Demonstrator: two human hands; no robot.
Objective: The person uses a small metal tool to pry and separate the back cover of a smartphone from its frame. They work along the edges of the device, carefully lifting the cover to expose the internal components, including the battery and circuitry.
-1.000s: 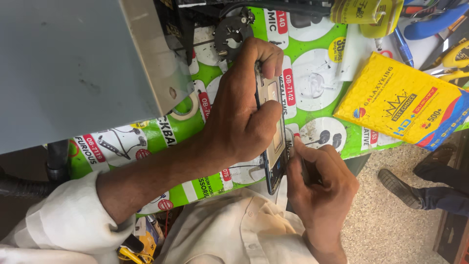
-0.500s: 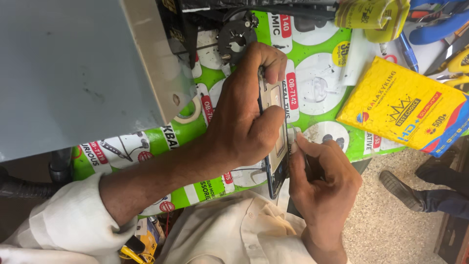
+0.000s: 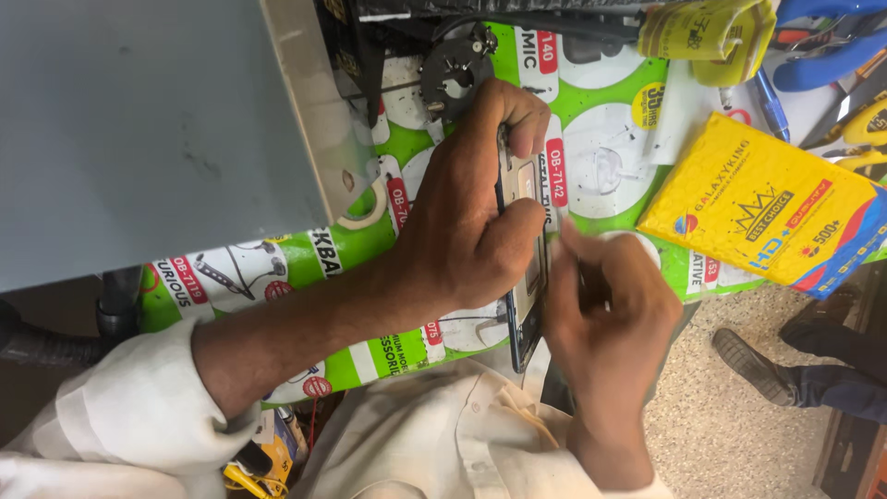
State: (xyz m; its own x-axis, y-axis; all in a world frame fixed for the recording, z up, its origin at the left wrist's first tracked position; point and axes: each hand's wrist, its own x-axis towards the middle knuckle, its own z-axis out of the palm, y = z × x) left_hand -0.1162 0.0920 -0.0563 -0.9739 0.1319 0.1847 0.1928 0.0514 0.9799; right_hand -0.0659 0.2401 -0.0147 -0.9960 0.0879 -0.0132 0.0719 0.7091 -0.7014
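Observation:
My left hand (image 3: 462, 226) grips an opened phone (image 3: 528, 286) edge-on above the green printed sheet (image 3: 605, 171), with the fingertips curled over its top end and the thumb pressed on its face. My right hand (image 3: 614, 319) is against the phone's right side. Its fingers pinch a thin dark tool that is blurred by motion, at the phone's middle. The lower end of the phone sticks out below both hands, over my pale shirt.
A grey panel (image 3: 139, 129) fills the upper left, with a tape roll (image 3: 365, 208) at its edge. A black round part (image 3: 457, 69) lies beyond the phone. A yellow padded packet (image 3: 767, 217), blue-handled pliers (image 3: 832, 55) and a yellow-handled tool (image 3: 864, 134) sit right. Another person's shoe (image 3: 753, 365) rests on the speckled floor.
My right hand has moved up along the phone's side, from its lower end to its middle. My left hand keeps the same grip.

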